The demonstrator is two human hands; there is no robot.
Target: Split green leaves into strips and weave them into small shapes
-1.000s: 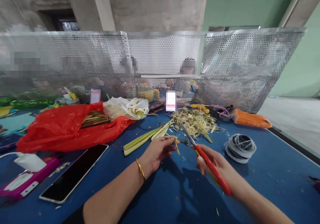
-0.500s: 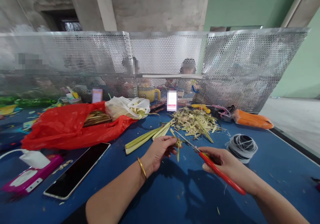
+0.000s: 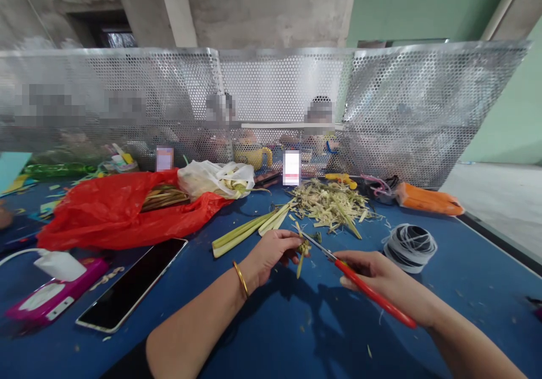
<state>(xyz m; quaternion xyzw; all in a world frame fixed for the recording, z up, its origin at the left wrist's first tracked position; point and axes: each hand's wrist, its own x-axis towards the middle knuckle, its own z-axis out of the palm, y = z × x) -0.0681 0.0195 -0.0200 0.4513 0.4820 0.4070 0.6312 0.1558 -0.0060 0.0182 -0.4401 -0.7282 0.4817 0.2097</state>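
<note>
My left hand (image 3: 275, 250), with a gold bangle at its wrist, pinches a small bundle of yellow-green plant strips (image 3: 303, 250). In my right hand (image 3: 368, 269) are red-handled scissors (image 3: 372, 291), their metal blades pointing up and left against the bundle. Whether the blades are parted is hard to make out. Beyond my left hand lie long pale green leaf strips (image 3: 243, 235) on the blue table (image 3: 262, 334). A heap of cut plant scraps (image 3: 332, 204) is behind the scissors.
At left lie a red plastic bag (image 3: 105, 204), a white bag (image 3: 212, 178), a black phone (image 3: 131, 283) and a magenta power strip (image 3: 80, 288). A spool of grey cord (image 3: 410, 249) and an orange packet (image 3: 429, 199) sit at right. Perforated metal panels (image 3: 283, 82) stand behind.
The scissors have shifted slightly left, their tips closer over the bundle. A small dark green bit shows beside the blades. My left hand stays nearly in place.
</note>
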